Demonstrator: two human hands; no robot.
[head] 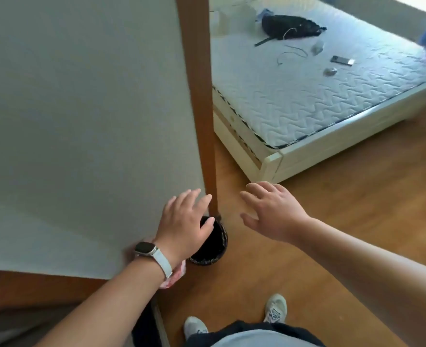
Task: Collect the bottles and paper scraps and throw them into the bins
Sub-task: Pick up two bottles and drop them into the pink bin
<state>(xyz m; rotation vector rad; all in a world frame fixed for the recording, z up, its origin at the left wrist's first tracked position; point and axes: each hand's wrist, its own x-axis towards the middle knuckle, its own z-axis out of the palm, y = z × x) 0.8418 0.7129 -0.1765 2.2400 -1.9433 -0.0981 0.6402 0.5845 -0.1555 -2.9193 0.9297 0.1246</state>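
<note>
A round bin with a black liner [217,249] stands on the wooden floor at the foot of a wall corner. My left hand [185,226], with a watch on the wrist, hovers over the bin with fingers spread and nothing in it. My right hand [273,214] is stretched out to the right of the bin, open and empty. A pink and white object [175,275] shows partly under my left wrist beside the bin; I cannot tell what it is. On the mattress [307,96] lie a crumpled scrap [330,71] and a clear plastic item [317,47].
A wall with brown trim [199,96] fills the left side. A white bed frame [272,166] juts out close ahead on the right. A black bag [288,26], a phone [342,60] and a cable [292,52] lie on the mattress. My shoes [275,309] stand on the wooden floor.
</note>
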